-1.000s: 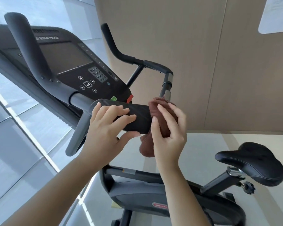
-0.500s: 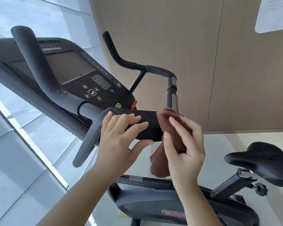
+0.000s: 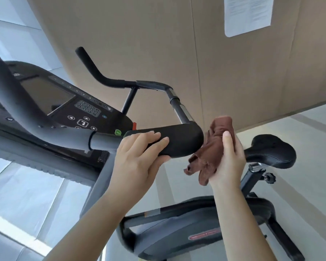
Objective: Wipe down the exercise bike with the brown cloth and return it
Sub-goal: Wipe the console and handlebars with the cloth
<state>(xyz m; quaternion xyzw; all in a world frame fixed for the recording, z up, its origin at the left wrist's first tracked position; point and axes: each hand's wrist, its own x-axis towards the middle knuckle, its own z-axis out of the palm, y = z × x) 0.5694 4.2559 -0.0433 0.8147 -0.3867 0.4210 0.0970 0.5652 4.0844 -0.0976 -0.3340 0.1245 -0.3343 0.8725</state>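
Just past the rounded end of the black padded handle (image 3: 174,141): a bunched brown cloth (image 3: 214,146), touching the handle tip on its left edge, upper part sticking up above the fingers, loose corners hanging down below. Right hand (image 3: 227,159) wrapped round the cloth from behind, fingers closed on it, one fingertip (image 3: 226,134) pressed flat on the front of the fabric. Left hand (image 3: 139,157) on the same handle, nearer the bike's middle, fingers together and laid over the top, thumb tucked underneath, so clamped on the pad.

Behind the handle: a thin black and silver bar (image 3: 178,106) going up and bending left into the far handlebar (image 3: 102,76), which ends in a raised grip. Left of that: the dark console (image 3: 68,102) with a grey screen, a little keypad and round buttons. Near its lower right edge, a green button (image 3: 117,132) and a red tab (image 3: 134,126), both just beside the left hand's fingertips.

To the right, past the right hand: the black saddle (image 3: 271,150) on its post, with a knob below. Lower down, between the two arms: the grey bike body (image 3: 177,232) with a red label. At the back: a tan wall (image 3: 177,44) with a white paper sheet (image 3: 247,14) stuck near the top right.
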